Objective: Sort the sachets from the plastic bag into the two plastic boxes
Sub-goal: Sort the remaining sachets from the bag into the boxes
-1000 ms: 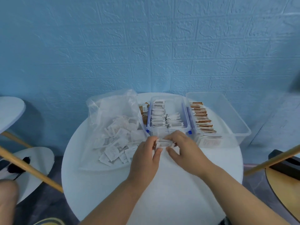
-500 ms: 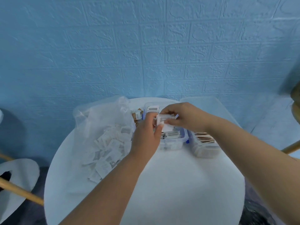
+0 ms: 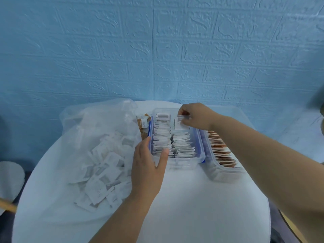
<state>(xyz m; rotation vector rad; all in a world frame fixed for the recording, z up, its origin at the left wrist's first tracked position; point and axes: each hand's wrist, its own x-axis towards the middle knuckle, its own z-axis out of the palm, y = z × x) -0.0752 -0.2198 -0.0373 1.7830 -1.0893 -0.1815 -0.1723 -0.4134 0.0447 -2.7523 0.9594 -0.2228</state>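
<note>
Filing white sachets [image 3: 181, 124]: pinched in the right hand [image 3: 198, 117] over the box [image 3: 185, 165], flat left hand [image 3: 147, 171] bracing its near corner. Next, likely: tucking them upright, then reaching to the bag [image 3: 98, 130] beside the left hand.

Right hand [image 3: 198, 116] pinches small stack of white sachets [image 3: 181, 124] over far end of blue-clipped box [image 3: 182, 165]; left hand [image 3: 147, 165], fingers straight, against its near left corner; plastic bag [image 3: 98, 155] left, second box [image 3: 222, 172] with brown sachets [image 3: 220, 151] right, on round white table [image 3: 192, 207].
</note>
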